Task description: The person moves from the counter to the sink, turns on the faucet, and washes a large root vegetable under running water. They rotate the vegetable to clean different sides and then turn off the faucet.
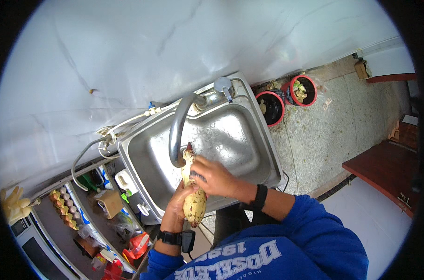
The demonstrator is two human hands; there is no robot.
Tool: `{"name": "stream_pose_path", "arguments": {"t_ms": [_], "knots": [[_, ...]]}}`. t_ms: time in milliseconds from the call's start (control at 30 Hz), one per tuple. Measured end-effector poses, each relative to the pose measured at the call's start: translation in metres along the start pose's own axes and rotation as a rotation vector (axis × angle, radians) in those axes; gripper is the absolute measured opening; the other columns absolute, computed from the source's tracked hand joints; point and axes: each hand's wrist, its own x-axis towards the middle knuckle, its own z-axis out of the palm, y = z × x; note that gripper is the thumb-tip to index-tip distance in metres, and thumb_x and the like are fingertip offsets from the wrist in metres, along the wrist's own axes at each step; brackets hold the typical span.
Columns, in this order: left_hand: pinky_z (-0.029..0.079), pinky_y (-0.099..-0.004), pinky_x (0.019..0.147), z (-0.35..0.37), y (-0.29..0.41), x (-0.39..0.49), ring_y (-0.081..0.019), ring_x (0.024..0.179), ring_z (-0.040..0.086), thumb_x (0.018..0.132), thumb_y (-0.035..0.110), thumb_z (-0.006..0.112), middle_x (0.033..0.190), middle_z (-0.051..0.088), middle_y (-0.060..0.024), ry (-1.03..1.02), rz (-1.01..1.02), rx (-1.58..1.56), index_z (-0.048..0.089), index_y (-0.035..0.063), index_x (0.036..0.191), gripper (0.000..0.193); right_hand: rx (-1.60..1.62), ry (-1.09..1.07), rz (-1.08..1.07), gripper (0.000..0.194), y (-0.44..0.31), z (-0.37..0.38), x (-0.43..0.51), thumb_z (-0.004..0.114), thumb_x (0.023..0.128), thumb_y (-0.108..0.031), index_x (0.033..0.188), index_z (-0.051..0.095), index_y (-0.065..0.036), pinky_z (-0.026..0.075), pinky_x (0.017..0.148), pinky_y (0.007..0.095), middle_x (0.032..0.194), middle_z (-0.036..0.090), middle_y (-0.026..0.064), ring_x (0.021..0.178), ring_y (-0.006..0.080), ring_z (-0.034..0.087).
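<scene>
A long, pale yellow root vegetable (195, 208) with brown specks, much like a lotus root, slants over the near side of the steel sink (135, 171). It narrows at the middle, and its dark red tip points away from me. My left hand (178, 203) grips it around the lower middle, thumb on top. On its upper part lies my right hand (213, 176), blurred, with a small dark thing (198, 176) at its fingers that I cannot identify. The curved faucet spout (177, 129) ends right beside the root; whether water runs is unclear.
A faucet lever (223, 85) rises from the sink's back rim. Two red-rimmed bins (271, 109) stand on the floor at right. Left of the sink, a shelf rack (87, 210) holds eggs (63, 210), a cardboard box (108, 203) and bags. A white bottle (125, 181) hangs close by.
</scene>
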Motion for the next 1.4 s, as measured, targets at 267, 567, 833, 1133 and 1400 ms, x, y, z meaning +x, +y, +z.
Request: {"name": "stream_pose_path", "arguments": {"t_ms": [267,567,833,1133,1400], "knots": [[0.063,-0.0439,0.079,0.003,-0.005,-0.008,-0.0345,0.089,0.074,0.084,0.017,0.078,0.106,0.068,-0.0216,0.004,-0.005,0.124,0.042,0.0048,0.148,0.075,0.025,-0.068,0.078,0.021,0.015,0.000,0.012,0.070,0.095,-0.013,0.110,0.061,-0.001,0.056,0.077,0.0522,0.108,0.062,0.0211,0.090,0.0459,0.067],[0.063,-0.0442,0.077,-0.009,-0.009,-0.012,-0.0341,0.086,0.074,0.081,0.016,0.080,0.105,0.069,-0.0209,0.058,0.013,0.108,0.044,0.0034,0.147,0.076,0.022,-0.124,0.033,0.021,0.015,0.009,0.016,0.070,0.096,-0.015,0.112,0.064,-0.003,0.057,0.083,0.0543,0.113,0.061,0.0225,0.093,0.0445,0.069],[0.063,-0.0448,0.080,-0.004,-0.009,-0.013,-0.0329,0.091,0.073,0.083,0.020,0.079,0.107,0.069,-0.0211,0.010,0.039,0.058,0.048,-0.0004,0.144,0.071,0.126,-0.047,0.209,0.019,0.017,0.003,0.013,0.070,0.096,-0.011,0.108,0.061,0.000,0.052,0.080,0.0491,0.099,0.059,0.0217,0.093,0.0437,0.065],[0.064,-0.0438,0.079,-0.018,0.020,-0.003,-0.0334,0.087,0.074,0.085,0.017,0.077,0.105,0.070,-0.0190,-0.027,0.069,-0.111,0.053,0.0039,0.141,0.062,0.167,-0.022,0.198,0.016,0.007,0.008,0.012,0.068,0.093,-0.007,0.102,0.057,0.000,0.051,0.076,0.0500,0.098,0.057,0.0223,0.088,0.0461,0.061],[0.065,-0.0457,0.077,-0.002,0.016,0.004,-0.0336,0.089,0.073,0.084,0.013,0.079,0.113,0.067,-0.0192,0.004,0.091,0.012,0.041,0.0079,0.151,0.077,0.093,0.269,0.132,0.016,0.002,0.014,0.021,0.069,0.095,-0.008,0.098,0.056,0.001,0.051,0.072,0.0493,0.100,0.059,0.0231,0.084,0.0433,0.064]]}}
